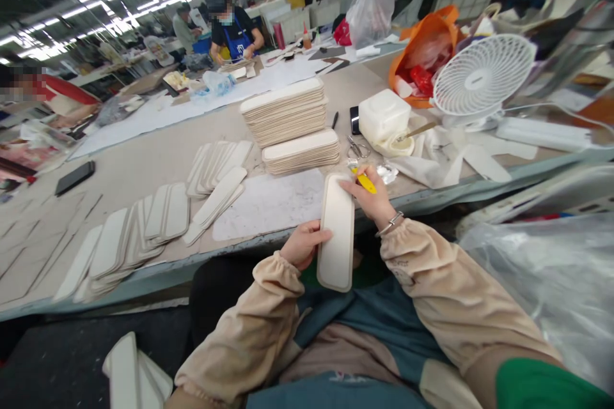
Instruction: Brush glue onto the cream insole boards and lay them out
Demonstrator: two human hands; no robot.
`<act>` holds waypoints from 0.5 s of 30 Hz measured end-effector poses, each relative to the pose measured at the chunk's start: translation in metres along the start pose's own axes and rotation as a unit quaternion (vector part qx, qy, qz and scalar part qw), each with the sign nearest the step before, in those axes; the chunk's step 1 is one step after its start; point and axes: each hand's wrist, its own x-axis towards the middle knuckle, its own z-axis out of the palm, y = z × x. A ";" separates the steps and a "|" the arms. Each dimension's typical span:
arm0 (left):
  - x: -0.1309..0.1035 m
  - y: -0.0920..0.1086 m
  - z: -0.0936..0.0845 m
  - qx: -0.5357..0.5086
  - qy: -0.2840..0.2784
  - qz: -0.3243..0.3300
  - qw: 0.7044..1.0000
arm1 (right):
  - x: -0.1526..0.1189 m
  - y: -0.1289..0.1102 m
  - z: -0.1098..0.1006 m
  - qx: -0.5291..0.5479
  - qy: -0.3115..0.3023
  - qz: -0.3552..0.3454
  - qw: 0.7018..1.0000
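Note:
A long white panel [336, 236] with rounded corners and a beige edge is tilted upright at the table's front edge. My left hand [306, 243] grips its left side, thumb on the face. At its upper right, my right hand [374, 197] is closed around a small yellow-handled tool [364, 181] and its fingers touch the panel's top corner. The tool's tip is too small to make out. Beyond the panel stand a tall stack of similar panels [285, 114] and a lower stack [302, 152]. More loose panels [165, 211] lie fanned out to the left.
Scissors [357, 148], a phone [354, 120] and a white plastic container [384, 114] lie right of the stacks. A white fan [484, 73] and an orange bag [426, 51] stand farther right. Across the table works a person [235, 32]. Panels [134, 374] also rest low on the left.

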 end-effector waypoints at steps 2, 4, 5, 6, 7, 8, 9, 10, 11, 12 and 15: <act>-0.004 -0.003 -0.002 0.000 -0.011 -0.016 1.000 | 0.001 0.001 0.000 0.007 0.003 -0.001 1.000; -0.008 -0.007 -0.004 -0.001 -0.015 -0.032 0.999 | 0.002 0.002 -0.001 0.018 0.006 -0.001 1.000; -0.010 -0.010 -0.006 -0.002 -0.016 -0.039 0.999 | 0.002 0.003 -0.001 0.021 0.010 0.000 1.000; -0.012 -0.012 -0.007 -0.004 -0.017 -0.045 0.999 | 0.003 0.004 -0.002 0.019 0.014 0.000 1.000; -0.013 -0.013 -0.008 -0.007 -0.018 -0.051 0.999 | 0.004 0.005 -0.002 0.015 0.019 -0.001 1.000; -0.014 -0.015 -0.009 -0.009 -0.018 -0.056 0.998 | 0.004 0.006 -0.003 0.010 0.023 -0.002 1.000; -0.016 -0.017 -0.010 -0.012 -0.018 -0.059 0.998 | 0.005 0.008 -0.003 0.006 0.027 -0.002 1.000; -0.017 -0.019 -0.011 -0.013 -0.018 -0.061 0.998 | 0.005 0.009 -0.004 0.003 0.029 -0.002 1.000; -0.018 -0.020 -0.012 -0.013 -0.017 -0.062 0.998 | 0.006 0.010 -0.004 0.001 0.029 -0.002 1.000; -0.018 -0.022 -0.012 -0.012 -0.017 -0.063 0.998 | 0.006 0.010 -0.004 0.002 0.031 -0.002 1.000; -0.021 -0.027 -0.014 -0.005 -0.025 -0.068 0.997 | 0.006 0.010 -0.005 0.011 0.033 -0.003 0.999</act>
